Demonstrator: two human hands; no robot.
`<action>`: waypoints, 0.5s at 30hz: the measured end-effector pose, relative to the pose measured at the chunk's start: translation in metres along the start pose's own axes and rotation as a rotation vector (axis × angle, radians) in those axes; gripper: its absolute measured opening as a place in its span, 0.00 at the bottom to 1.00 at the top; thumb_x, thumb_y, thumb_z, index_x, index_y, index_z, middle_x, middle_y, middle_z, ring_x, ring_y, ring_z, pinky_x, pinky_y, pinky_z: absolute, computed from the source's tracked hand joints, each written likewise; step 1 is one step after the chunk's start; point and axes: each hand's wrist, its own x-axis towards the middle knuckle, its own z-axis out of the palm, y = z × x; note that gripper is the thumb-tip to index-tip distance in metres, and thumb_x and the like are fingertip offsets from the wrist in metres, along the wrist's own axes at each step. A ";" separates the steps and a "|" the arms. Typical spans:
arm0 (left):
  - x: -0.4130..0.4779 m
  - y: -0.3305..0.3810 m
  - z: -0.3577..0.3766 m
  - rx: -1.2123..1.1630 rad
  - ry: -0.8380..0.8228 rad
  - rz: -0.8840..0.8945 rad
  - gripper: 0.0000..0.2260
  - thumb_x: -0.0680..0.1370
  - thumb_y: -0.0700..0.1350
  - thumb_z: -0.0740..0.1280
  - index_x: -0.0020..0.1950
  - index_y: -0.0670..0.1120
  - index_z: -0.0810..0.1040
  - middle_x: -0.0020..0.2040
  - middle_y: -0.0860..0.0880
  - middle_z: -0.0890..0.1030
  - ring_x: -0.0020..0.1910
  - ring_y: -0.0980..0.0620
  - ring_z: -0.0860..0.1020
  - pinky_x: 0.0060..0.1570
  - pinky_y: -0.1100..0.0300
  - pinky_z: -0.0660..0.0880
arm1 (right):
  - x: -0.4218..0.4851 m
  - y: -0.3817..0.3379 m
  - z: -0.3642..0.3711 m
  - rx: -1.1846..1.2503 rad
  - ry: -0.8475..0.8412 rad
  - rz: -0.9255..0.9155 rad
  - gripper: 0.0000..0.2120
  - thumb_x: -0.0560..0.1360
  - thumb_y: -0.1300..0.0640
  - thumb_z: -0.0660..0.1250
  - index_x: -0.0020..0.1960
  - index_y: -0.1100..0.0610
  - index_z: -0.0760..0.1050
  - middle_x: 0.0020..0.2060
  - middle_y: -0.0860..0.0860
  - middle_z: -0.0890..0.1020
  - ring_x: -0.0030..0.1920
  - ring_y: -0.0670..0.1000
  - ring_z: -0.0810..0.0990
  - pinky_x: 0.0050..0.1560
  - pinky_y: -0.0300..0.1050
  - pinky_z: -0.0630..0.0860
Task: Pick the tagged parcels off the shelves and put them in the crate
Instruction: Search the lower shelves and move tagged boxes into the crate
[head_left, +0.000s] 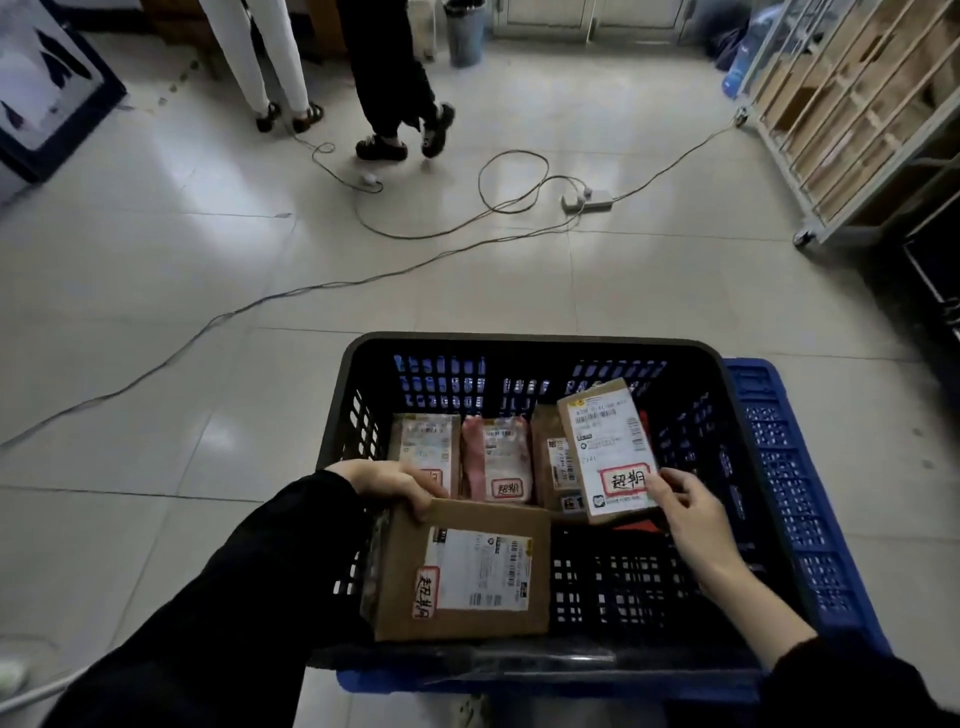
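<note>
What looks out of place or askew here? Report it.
Loose cables snake across the floor to a power strip, ahead of the crate: a likely trip hazard. The parcel the right hand pinches sits tilted.

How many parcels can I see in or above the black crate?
5. A large box in the left hand, a white-labelled box in the right hand, and a pale parcel, pink parcel and brown parcel in the crate. More may be hidden.
</note>
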 end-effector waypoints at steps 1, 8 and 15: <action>0.004 0.000 0.000 -0.006 -0.025 -0.023 0.29 0.64 0.43 0.68 0.67 0.48 0.73 0.64 0.44 0.72 0.60 0.46 0.73 0.51 0.62 0.76 | 0.001 0.001 0.006 0.008 -0.014 0.005 0.20 0.77 0.50 0.63 0.64 0.59 0.71 0.49 0.51 0.78 0.46 0.45 0.76 0.45 0.42 0.72; 0.028 0.004 0.006 0.035 -0.061 -0.042 0.25 0.74 0.35 0.62 0.70 0.48 0.70 0.65 0.44 0.69 0.64 0.44 0.70 0.60 0.55 0.72 | 0.003 0.002 0.042 0.075 -0.119 0.040 0.16 0.77 0.52 0.62 0.62 0.57 0.72 0.43 0.43 0.79 0.45 0.40 0.78 0.40 0.33 0.74; 0.032 0.005 0.010 0.007 -0.042 -0.046 0.24 0.74 0.36 0.64 0.70 0.48 0.71 0.68 0.41 0.70 0.66 0.41 0.70 0.64 0.51 0.71 | 0.008 0.003 0.050 0.196 -0.148 0.132 0.19 0.77 0.52 0.62 0.65 0.60 0.71 0.51 0.53 0.82 0.53 0.50 0.80 0.56 0.50 0.77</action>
